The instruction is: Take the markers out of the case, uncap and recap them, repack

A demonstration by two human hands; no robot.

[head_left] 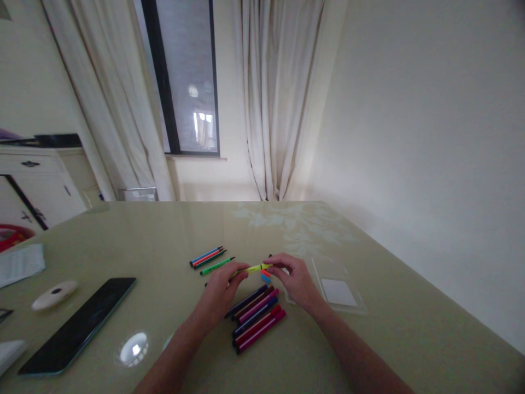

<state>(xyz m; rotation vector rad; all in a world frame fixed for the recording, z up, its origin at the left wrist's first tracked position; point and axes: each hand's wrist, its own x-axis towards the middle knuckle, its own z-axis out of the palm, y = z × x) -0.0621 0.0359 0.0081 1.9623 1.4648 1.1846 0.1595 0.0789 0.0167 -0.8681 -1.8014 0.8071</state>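
A yellow marker pen (253,269) is held level between my two hands above the table. My left hand (223,284) pinches its barrel, and my right hand (293,276) grips its capped end at the right. Just under the pen lie loose caps, an orange-red one and a blue cap (265,278). Nearer to me, several capped markers (258,320) in dark blue, purple, red and magenta lie side by side. Beyond my left hand rest uncapped markers: a green marker (217,266) and a small group of blue, red and dark ones (208,256).
A clear plastic case (356,301) with a white card lies right of my right hand. At the left are a black tablet (80,325), a white oval object (54,295) and papers (22,265). A wall borders the table (410,339) on the right.
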